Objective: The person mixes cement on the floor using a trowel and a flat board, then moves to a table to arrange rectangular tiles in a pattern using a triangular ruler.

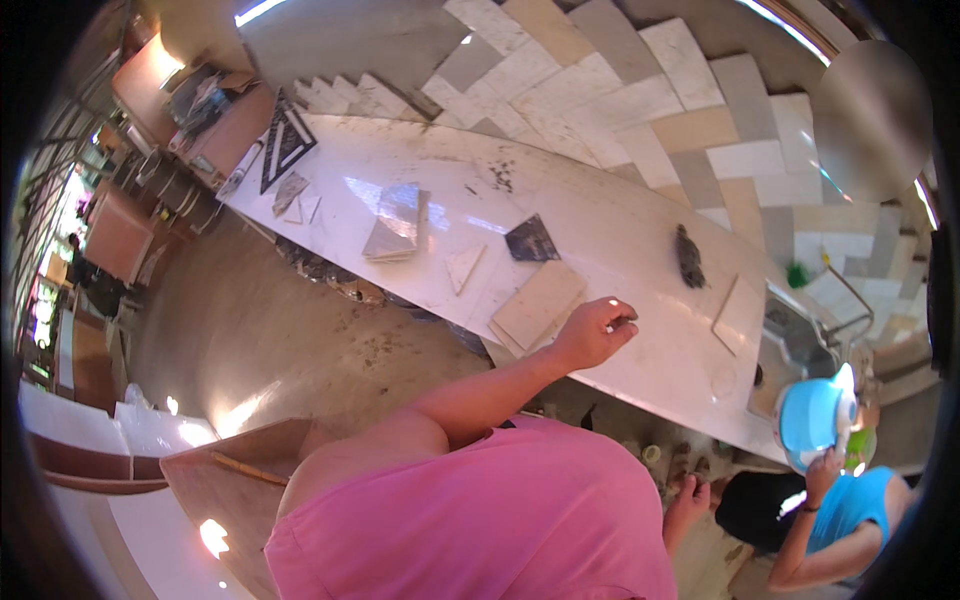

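My left hand (597, 333) is above the near edge of a long white table, fingers loosely curled, a gap between thumb and fingers, nothing visible in them. Beside it lie beige rectangular tiles (538, 305), partly overlapping. Beyond these are a dark angular tile piece (531, 239) and a white triangular offcut (464, 268). A small stack of glossy tiles (396, 222) sits farther left. Low at my right side is my right hand (686, 500), fingers bent in; whether it holds anything is hidden.
The white table (620, 240) also bears a black triangular square (287, 145), a dark lump (689, 258) and a pale tile (737, 315). A sink (800, 330) adjoins it. Floor tiles (640, 100) lie beyond. At right, a person in blue (850, 525) holds a blue-and-white rounded thing (808, 415).
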A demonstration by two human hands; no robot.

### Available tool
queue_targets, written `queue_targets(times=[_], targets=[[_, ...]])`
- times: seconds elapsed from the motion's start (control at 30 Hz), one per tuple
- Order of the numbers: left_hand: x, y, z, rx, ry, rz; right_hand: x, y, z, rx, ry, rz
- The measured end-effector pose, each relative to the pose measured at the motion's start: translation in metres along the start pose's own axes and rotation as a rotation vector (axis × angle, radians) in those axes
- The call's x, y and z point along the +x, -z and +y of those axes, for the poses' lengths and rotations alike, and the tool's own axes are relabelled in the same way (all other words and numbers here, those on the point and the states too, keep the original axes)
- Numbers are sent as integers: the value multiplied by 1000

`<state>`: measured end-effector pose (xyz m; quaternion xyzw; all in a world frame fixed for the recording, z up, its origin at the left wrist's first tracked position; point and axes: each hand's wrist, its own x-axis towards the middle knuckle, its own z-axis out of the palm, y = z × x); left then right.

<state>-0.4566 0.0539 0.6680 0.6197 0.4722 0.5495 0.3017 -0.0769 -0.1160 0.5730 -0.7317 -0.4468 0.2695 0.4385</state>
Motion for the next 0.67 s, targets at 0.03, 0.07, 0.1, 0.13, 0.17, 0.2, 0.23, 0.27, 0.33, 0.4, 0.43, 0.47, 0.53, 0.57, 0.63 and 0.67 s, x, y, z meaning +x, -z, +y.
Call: queue_targets(times=[0.03,0.07,0.1,0.13,0.17,0.2,0.23,0.27,0.33,0.4,0.43,0.47,0.53,0.57,0.63,0.67], targets=[[4,6,-4,35,-11,11,4,-5,-3,10,19,16],[8,14,-10,70,-21,16,11,-11,-6,46,23,-19],[14,13,-14,84,-37,4,18,-17,-13,55,9,-29],[15,13,-18,78,0,37,23,-22,-19,56,-20,-29],[15,20,-24,73,38,63,29,-25,-27,58,-53,-25],[14,25,-34,82,51,77,28,-29,-50,-15,-13,-34],[14,34,-44,82,47,88,33,-34,-77,-85,23,-25],[20,35,-35,91,71,110,44,-29,-82,-136,10,-38],[24,46,-65,8,89,157,66,-36,-106,-99,83,-46],[37,46,-70,-14,125,149,95,-36,-121,-125,95,-35],[38,41,-73,-95,179,166,105,-37,-129,-68,123,-10],[40,35,-76,-132,187,135,119,-34,-126,-68,122,-15],[47,24,-81,-180,213,94,145,-38,-126,-17,125,27],[53,18,-77,-178,208,69,159,-40,-130,-3,114,36],[65,4,-68,-169,194,30,195,-41,-126,3,93,75],[70,-3,-68,-197,209,-8,216,-43,-111,-21,83,114]])
